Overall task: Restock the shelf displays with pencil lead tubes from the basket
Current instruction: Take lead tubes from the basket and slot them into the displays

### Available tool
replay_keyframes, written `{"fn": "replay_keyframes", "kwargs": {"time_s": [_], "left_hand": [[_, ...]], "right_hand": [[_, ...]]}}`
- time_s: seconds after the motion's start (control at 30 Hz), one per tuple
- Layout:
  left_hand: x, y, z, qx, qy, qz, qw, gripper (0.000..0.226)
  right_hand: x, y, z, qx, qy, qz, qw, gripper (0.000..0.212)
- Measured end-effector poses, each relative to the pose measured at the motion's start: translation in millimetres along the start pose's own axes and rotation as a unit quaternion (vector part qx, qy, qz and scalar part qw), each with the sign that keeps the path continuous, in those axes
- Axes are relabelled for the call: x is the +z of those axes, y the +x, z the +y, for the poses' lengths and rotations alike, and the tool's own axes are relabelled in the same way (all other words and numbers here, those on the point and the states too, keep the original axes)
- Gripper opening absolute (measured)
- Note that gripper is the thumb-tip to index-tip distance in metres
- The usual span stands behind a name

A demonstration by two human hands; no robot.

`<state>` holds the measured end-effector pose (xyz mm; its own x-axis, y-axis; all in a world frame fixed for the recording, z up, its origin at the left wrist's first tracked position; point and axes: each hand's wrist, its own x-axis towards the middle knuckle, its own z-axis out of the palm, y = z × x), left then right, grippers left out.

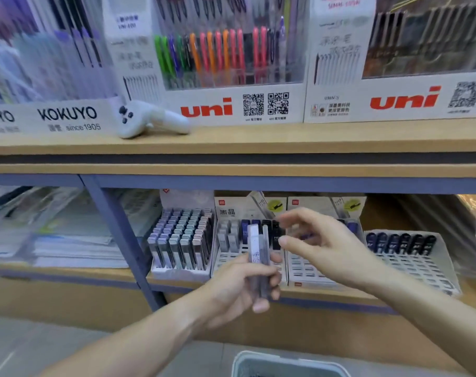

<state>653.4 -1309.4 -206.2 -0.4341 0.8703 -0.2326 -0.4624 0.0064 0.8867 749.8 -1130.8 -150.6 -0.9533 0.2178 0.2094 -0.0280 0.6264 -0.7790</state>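
Observation:
My left hand (242, 287) grips a small bunch of clear pencil lead tubes (257, 257), upright, one marked HB, in front of the lower shelf. My right hand (321, 246) hovers just right of the tubes with fingers spread and slightly bent, holding nothing, thumb close to the tube tops. Behind the hands stands a white slotted display (226, 257) with a few tubes at its back rows. A second white display (307, 270) sits to its right, and a third (411, 257) holds a row of dark tubes. The grey basket's rim (258, 356) shows at the bottom edge.
A full display of grey-capped tubes (182, 240) stands left of the slotted ones. A blue shelf post (117, 235) rises at the left. On the upper shelf (258, 140) lie a white controller (147, 122) and pen display boxes (231, 63). Stacked packets (54, 235) fill the lower left.

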Motion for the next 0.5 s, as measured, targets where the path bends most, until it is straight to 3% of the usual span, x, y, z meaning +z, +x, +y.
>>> {"fn": "replay_keyframes", "kwargs": {"time_s": [0.1, 0.23, 0.4, 0.5], "left_hand": [[-6.1, 1.9, 6.0, -0.014, -0.014, -0.020, 1.000, 0.007], [-12.2, 8.8, 0.9, -0.023, -0.040, -0.035, 0.998, 0.015], [-17.5, 13.9, 0.7, -0.003, -0.080, -0.045, 0.996, 0.028], [-23.4, 15.4, 2.9, 0.028, -0.072, -0.020, 0.997, 0.031]], "right_hand": [[17.8, 8.8, 3.2, -0.011, 0.132, -0.062, 0.989, 0.040], [45.7, 14.3, 9.7, -0.001, 0.126, -0.111, 0.986, 0.039], [51.2, 27.2, 12.7, 0.025, 0.140, -0.091, 0.986, 0.038], [51.1, 37.7, 21.3, 0.046, 0.189, -0.026, 0.981, 0.036]]}}
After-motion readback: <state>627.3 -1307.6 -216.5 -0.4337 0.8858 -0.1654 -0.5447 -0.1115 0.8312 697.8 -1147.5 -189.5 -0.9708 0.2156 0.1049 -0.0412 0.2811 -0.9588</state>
